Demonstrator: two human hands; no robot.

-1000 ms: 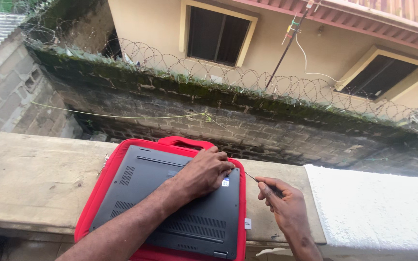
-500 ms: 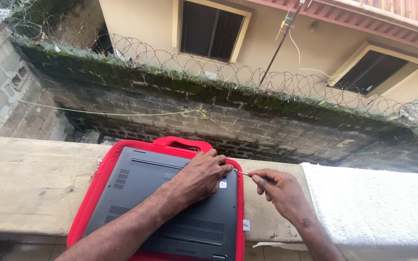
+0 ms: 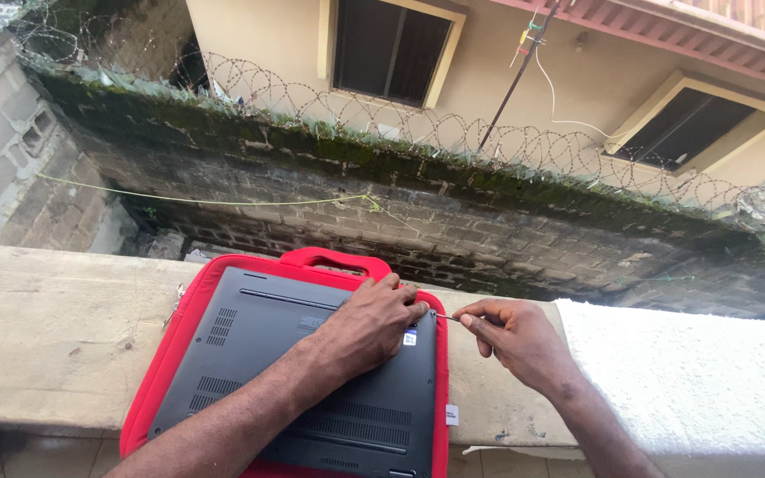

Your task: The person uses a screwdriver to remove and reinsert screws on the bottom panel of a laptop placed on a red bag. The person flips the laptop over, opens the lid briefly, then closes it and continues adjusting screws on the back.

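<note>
A dark grey laptop (image 3: 250,372) lies bottom-up on an open red carry case (image 3: 179,319) on top of a concrete ledge (image 3: 55,327). My left hand (image 3: 374,323) rests flat on the laptop's far right corner, pressing it down. My right hand (image 3: 515,341) pinches a thin screwdriver (image 3: 447,317), whose tip touches the laptop's right edge near my left fingertips. The case's red handle (image 3: 334,259) points away from me.
A white cloth (image 3: 683,381) covers the ledge to the right. Beyond the ledge is a drop to a mossy block wall (image 3: 356,177) topped with razor wire, and a beige building with windows behind it.
My right hand has risen and moved left, bringing the screwdriver tip against the laptop's right edge. My left hand has stayed on the corner. The camera has shifted slightly.
</note>
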